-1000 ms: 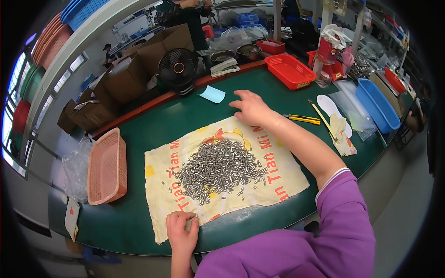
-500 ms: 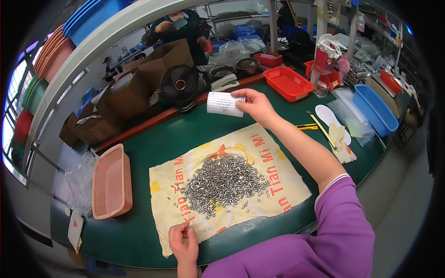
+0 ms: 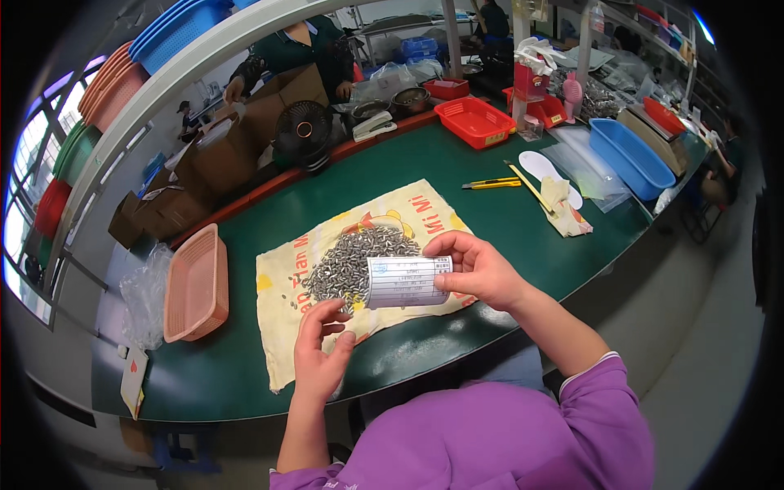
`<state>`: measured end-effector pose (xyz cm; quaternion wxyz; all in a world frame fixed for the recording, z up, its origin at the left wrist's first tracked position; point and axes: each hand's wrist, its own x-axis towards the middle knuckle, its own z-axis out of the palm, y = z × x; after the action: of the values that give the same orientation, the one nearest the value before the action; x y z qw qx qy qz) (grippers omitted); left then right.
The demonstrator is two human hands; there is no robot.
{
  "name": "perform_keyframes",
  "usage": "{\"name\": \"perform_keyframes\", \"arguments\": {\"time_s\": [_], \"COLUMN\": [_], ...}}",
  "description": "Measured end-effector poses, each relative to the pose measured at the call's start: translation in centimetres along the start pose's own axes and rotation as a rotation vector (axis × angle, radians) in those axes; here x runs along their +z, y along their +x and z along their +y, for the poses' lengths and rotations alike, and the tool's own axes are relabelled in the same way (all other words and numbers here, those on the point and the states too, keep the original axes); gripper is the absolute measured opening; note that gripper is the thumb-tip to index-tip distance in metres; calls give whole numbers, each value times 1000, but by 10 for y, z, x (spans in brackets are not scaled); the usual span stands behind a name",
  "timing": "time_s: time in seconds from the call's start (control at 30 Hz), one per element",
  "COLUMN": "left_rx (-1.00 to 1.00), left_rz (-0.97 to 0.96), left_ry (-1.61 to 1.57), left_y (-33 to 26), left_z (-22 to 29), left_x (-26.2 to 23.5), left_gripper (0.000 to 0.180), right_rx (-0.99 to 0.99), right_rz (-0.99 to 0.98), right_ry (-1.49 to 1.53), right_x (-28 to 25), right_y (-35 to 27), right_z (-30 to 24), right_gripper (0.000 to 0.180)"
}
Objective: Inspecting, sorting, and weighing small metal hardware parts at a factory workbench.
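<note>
Between the thumb and fingers of my right hand [image 3: 482, 273] is a curled white paper label [image 3: 404, 282] with printed lines and a blue mark. It hangs over the near right part of a pile of small silvery metal pieces [image 3: 347, 257]. These pieces lie on a pale yellow cloth [image 3: 282, 343] with red lettering, spread on a green table [image 3: 425, 359]. My left hand [image 3: 322, 351] is raised over the cloth's near edge, fingers curved and apart from the thumb. It holds nothing and is just left of the label, not visibly touching it.
A pink plastic basket [image 3: 196, 286] stands left of the cloth beside a clear plastic bag [image 3: 147, 302]. To the right lie a yellow cutter knife [image 3: 492, 184] and a white insole [image 3: 551, 175]. Red [image 3: 476, 122] and blue [image 3: 630, 159] trays stand farther back; a black fan [image 3: 304, 131] is behind.
My right hand has brought the paper label from the table's far side down over the pile. My left hand has risen, its fingers now more spread. The view has shifted too.
</note>
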<state>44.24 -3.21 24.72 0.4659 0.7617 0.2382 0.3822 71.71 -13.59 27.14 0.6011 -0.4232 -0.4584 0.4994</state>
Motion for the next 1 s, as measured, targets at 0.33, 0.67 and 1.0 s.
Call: {"name": "perform_keyframes", "arguments": {"time_s": [0.33, 0.67, 1.0], "left_rx": [-247, -241, -178], "left_rz": [-316, -717, -975], "left_ry": [-492, -272, -294], "left_y": [29, 97, 140], "left_z": [30, 54, 76], "left_x": [69, 150, 279], "left_gripper": [23, 27, 30], "right_rx": [-13, -150, -190], "right_rz": [6, 370, 686], "right_ry": [34, -18, -66], "right_x": [0, -64, -149], "right_y": [-63, -110, -190], "right_z": [7, -18, -38], "right_gripper": [53, 23, 20]}}
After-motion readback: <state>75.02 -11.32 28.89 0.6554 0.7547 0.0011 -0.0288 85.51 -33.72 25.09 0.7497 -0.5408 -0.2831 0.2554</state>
